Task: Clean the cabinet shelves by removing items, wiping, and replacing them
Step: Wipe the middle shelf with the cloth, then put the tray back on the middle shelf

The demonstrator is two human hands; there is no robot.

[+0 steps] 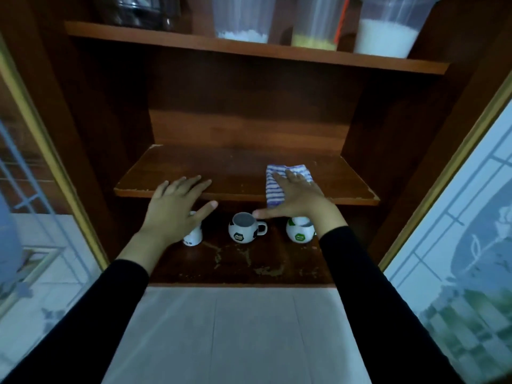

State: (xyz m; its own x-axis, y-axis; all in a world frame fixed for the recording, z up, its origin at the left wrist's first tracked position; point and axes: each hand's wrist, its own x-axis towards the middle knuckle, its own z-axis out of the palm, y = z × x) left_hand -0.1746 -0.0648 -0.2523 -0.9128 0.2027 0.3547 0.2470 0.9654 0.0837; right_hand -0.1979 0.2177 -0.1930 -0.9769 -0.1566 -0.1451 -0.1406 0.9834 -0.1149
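On my feed the middle shelf (221, 167) sits in the centre of the frame, bare of items except for the striped cloth (273, 189), which lies on its right part. That fits the wiping step: I judge this shelf has been emptied and is being cleaned, with replacing not yet started.

The right hand (293, 200) lies flat on the cloth, fingers straight and spread, thumb stretched out toward frame left. It grips nothing; the palm and fingers press down, which I read as the way to keep the cloth loaded against the wood while it slides.

The left hand (174, 206), left of centre, is also flat and splayed. Its fingers rest on the shelf's front edge with the thumb below the lip, holding nothing. I take it as a brace for the reach.

The cloth's long axis runs up and down in the frame, from the shelf's front lip toward the back. Its near end hangs just over the lip, and its far end spreads rightward past the fingertips.

Below, 3 mugs stand upright: the left mug (194, 236) is partly behind the left wrist, the middle mug (243, 231) has its handle pointing right, and the right mug (300, 234) is under the right wrist. At the top of the frame the upper shelf (249, 49) carries translucent containers (385, 37).
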